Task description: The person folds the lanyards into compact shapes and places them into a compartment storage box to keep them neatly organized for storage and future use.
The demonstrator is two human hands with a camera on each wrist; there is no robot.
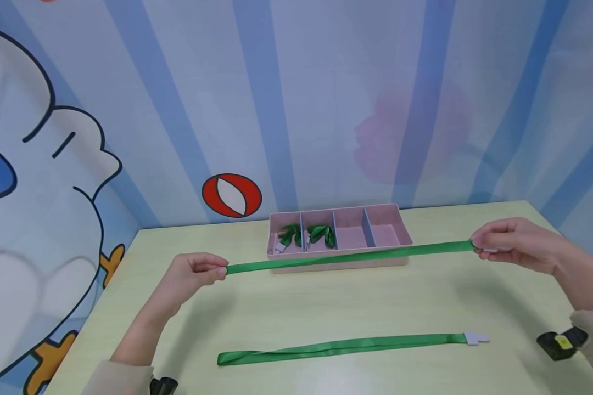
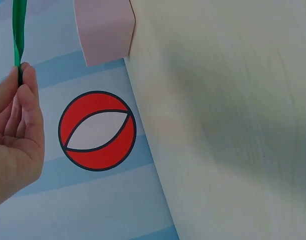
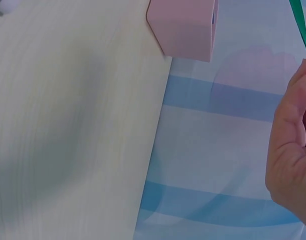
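A green lanyard is stretched nearly level above the table between both hands. My left hand pinches its left end between thumb and fingers, and my right hand grips the right end, where a bit of white shows under the fingers. In the left wrist view the strap runs up from the left fingertips; the right wrist view shows the strap narrowing into the right fingertips. A second green lanyard lies straight on the table in front, its white clip pointing right.
Behind the stretched strap stands a pink compartment box near the table's back edge. Its two left compartments each hold a bundled green lanyard. A printed blue-striped backdrop with a red ball picture rises behind the table.
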